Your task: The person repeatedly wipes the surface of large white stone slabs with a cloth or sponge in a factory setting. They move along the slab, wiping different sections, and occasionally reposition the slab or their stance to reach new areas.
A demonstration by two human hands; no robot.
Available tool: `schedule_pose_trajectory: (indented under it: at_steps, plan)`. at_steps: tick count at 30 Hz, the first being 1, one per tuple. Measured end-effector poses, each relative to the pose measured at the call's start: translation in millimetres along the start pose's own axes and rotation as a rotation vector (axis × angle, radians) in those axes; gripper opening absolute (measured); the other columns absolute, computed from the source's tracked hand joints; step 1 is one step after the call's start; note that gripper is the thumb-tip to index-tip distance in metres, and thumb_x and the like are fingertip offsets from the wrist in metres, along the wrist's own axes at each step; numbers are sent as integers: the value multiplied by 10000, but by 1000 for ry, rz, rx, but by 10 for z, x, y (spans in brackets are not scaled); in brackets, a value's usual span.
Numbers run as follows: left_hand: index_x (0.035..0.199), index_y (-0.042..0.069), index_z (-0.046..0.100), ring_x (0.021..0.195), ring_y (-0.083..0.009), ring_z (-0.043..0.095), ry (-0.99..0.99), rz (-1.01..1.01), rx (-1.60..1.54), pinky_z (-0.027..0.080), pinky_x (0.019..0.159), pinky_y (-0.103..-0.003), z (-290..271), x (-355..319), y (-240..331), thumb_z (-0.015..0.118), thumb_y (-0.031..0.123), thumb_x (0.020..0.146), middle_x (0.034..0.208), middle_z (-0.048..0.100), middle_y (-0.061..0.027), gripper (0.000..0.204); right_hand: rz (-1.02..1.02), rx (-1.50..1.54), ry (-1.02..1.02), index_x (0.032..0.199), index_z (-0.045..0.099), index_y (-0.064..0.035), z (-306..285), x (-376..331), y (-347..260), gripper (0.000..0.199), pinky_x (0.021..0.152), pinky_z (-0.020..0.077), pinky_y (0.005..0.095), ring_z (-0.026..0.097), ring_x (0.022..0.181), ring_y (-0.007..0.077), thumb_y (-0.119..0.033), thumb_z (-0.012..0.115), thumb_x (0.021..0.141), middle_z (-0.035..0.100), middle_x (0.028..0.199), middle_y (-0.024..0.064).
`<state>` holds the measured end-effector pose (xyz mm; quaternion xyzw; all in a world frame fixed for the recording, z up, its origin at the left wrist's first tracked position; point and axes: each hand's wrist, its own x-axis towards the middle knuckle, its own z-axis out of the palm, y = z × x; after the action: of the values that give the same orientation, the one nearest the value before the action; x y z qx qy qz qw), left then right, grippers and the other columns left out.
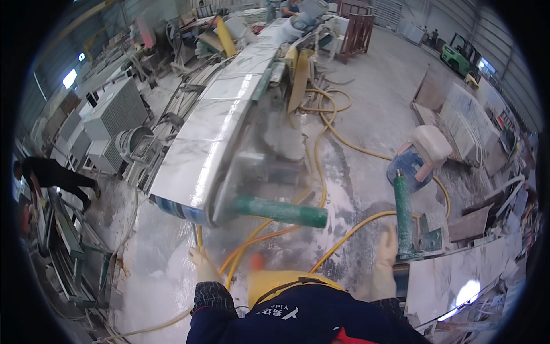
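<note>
Pale gloves cover both of my hands. My left hand [201, 264] is low, just below the near end of a long row of glossy white grey-veined slabs [195, 157]. A thin yellow hose [199, 235] meets its fingers from above; whether they grip it is too unclear to say. My right hand [388, 249] is raised with fingers stretched upward, close beside an upright green post [403, 215], and nothing shows in it. Between the hands and farther forward, a thick green cylinder [281, 212] juts out from the slab row's right side, where the equipment is blurred.
Yellow and orange hoses [338, 246] loop over the wet, dusty floor. A blue tub-like thing [409, 167], stone slabs [452, 275] and scrap lie at right. At left are slab stacks [117, 109], metal frames [80, 252] and a bending person [54, 178]. A green forklift [457, 56] stands far right.
</note>
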<state>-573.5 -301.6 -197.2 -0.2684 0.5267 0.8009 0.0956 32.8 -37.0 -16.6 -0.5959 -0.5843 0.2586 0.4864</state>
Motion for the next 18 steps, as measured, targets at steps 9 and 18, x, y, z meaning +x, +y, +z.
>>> schedule_pose_trajectory:
  at_steps: [9,18]
  plan:
    - [1585,103,311,1424,-417,451,-312,-123,-162,437,1134,-507,1121,161,916,530,340,1057,1602,374,-267,619,-26,-220,-675,1366,649,-64,1875,-161,-1806,409,1103,437,384,580,1300,322,-257,554,1019,614,1400,206]
    - [1431,-54,507,1321,-322,546,-595,-120,103,452,1142,-458,1685,357,1144,461,359,1058,1435,559,-210,559,-86,-240,-797,1336,632,-14,2579,-446,-1696,415,1108,455,434,616,1251,374,-273,516,1035,656,1339,218]
